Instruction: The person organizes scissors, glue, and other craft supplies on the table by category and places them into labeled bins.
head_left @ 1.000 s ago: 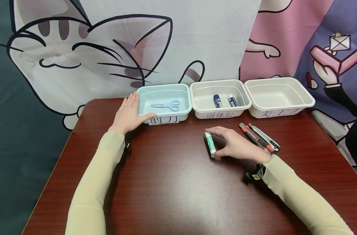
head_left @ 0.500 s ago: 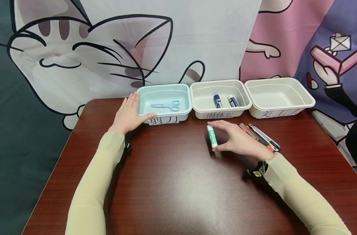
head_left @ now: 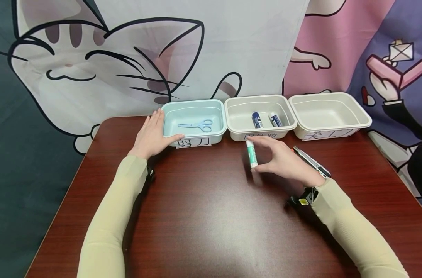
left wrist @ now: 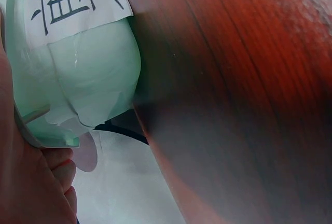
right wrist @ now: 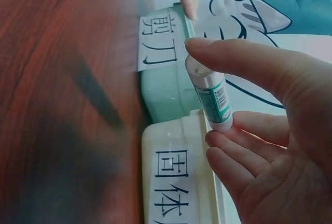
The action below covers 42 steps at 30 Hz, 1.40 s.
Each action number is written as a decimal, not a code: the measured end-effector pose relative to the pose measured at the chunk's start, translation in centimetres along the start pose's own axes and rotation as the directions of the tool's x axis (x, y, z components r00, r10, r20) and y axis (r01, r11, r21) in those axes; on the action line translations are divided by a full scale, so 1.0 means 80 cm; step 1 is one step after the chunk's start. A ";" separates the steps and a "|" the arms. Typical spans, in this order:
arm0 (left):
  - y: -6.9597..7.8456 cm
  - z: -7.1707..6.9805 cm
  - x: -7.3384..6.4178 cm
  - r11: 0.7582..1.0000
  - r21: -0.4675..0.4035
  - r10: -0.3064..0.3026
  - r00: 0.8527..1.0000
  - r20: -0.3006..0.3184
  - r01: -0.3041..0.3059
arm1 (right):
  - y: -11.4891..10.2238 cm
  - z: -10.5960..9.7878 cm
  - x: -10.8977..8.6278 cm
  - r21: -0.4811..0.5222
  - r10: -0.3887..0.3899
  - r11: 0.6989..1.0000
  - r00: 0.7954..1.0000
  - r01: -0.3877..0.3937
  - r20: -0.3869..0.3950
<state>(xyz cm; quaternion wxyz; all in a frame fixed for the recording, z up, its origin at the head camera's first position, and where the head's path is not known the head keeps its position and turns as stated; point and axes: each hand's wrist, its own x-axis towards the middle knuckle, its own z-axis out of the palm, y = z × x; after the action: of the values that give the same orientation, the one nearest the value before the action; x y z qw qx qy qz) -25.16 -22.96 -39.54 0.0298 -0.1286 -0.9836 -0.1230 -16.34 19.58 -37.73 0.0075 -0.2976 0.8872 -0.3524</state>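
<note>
A green and white glue stick (head_left: 251,153) is pinched end to end between the thumb and fingertips of my right hand (head_left: 282,160). In the right wrist view the glue stick (right wrist: 212,97) hangs above the table, near the labelled front of the middle cream bin (head_left: 236,132). That bin holds two blue and white glue sticks (head_left: 257,120). My left hand (head_left: 151,135) rests on the left rim of the light blue bin (head_left: 193,104), its thumb over the front edge. Light blue scissors (head_left: 197,125) lie inside this bin.
To the right stands another cream bin (head_left: 330,110) with a handwritten label. Several utility knives (head_left: 311,161) lie on the table in front of it, partly covered by my right hand. A printed curtain (head_left: 252,46) hangs behind the bins.
My right hand has lifted the green glue stick off the table and carried it away from me toward the middle bin. The left hand has stayed in place.
</note>
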 end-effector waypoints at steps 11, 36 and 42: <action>0.001 -0.001 0.000 1.000 0.004 -0.003 1.000 0.006 0.003 | 0.002 -0.018 0.016 0.170 0.005 0.985 0.998 0.005 -0.057; 0.001 -0.001 -0.002 1.000 0.001 -0.001 1.000 0.002 0.001 | 0.004 -0.090 0.095 0.139 0.093 0.987 0.991 -0.079 -0.098; 0.001 -0.002 -0.001 1.000 -0.006 -0.008 1.000 0.014 0.008 | 0.006 -0.106 0.118 0.046 0.104 0.994 0.990 -0.100 -0.095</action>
<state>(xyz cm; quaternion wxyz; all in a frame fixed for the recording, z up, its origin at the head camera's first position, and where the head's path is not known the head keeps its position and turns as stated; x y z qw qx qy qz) -25.03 -22.93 -39.42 0.0220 -0.1258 -0.9839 -0.1251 -26.23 20.11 -29.83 -0.0115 -0.2340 0.8931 -0.3840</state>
